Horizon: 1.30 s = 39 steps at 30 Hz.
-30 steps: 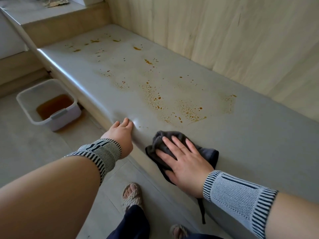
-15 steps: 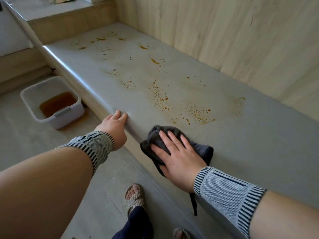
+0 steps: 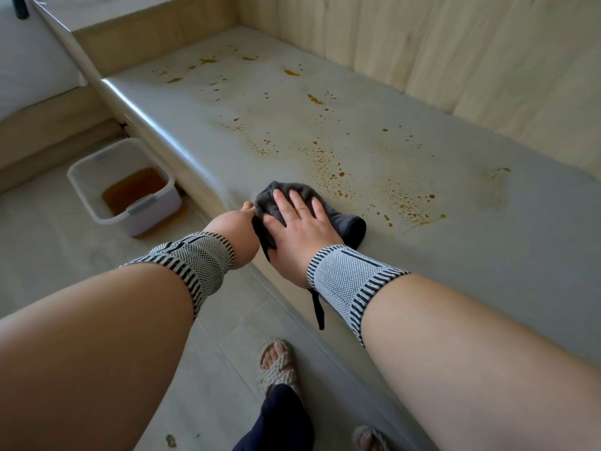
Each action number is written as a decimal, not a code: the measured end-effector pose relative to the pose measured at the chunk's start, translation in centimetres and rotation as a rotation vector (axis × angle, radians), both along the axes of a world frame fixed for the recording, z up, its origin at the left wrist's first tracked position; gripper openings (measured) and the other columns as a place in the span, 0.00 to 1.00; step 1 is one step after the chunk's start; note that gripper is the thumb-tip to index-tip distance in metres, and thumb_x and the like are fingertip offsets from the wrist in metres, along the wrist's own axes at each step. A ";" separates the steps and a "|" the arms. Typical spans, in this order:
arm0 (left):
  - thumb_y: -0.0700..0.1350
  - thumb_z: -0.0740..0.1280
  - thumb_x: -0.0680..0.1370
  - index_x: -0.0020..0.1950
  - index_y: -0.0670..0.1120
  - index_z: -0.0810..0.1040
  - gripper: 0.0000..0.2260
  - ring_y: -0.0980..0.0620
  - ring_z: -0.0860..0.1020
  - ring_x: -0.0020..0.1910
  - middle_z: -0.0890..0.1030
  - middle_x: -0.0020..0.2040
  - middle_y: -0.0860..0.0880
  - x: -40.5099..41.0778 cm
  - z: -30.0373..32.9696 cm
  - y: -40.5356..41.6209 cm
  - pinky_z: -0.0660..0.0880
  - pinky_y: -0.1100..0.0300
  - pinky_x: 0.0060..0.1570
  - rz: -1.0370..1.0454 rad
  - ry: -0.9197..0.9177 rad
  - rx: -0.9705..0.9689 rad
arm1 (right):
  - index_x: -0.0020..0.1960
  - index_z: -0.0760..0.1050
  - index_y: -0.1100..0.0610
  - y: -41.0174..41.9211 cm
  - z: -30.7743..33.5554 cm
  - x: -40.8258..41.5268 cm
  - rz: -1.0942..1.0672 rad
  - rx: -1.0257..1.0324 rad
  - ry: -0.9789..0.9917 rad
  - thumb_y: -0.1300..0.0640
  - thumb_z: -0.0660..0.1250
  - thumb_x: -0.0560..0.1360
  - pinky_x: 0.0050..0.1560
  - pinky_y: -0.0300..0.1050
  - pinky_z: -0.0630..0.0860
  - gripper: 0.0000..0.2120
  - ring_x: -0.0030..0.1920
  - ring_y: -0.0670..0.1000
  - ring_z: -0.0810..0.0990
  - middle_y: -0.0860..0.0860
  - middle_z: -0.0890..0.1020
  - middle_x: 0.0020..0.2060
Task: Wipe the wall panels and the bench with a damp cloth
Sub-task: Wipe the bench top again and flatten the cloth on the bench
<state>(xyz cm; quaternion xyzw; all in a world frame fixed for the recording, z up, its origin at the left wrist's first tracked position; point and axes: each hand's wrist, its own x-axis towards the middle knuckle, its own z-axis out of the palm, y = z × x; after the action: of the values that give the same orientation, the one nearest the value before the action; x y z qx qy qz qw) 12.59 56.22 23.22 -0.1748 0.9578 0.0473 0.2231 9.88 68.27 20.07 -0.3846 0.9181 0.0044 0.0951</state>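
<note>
Both of your hands are now meeting at the cloth: a second ago your left hand was resting on the bench edge well apart from it, and it is now touching the cloth's left side, its fingers hidden, so I cannot tell whether it is gripping. Your right hand is lying flat, fingers spread, pressing the dark cloth onto the bench near its front edge. The cloth is sitting closer to the orange splatter, so the wiping looks to be just reaching the stains, which are still covering the surface.
</note>
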 end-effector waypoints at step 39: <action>0.73 0.62 0.72 0.81 0.41 0.45 0.52 0.42 0.46 0.79 0.46 0.80 0.42 0.4 0.2 9.2 0.53 0.46 0.77 -0.134 -0.059 0.040 | 0.75 0.60 0.43 15.9 0.8 1.4 -0.621 -0.144 0.061 0.44 0.51 0.80 0.75 0.56 0.50 0.23 0.76 0.53 0.53 0.48 0.55 0.78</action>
<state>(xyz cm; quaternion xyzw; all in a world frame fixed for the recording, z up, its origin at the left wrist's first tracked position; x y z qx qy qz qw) 13.03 65.45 23.41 -0.1073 0.9592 0.0464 0.2575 11.29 84.22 20.84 -0.0917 0.9920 -0.0783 0.0366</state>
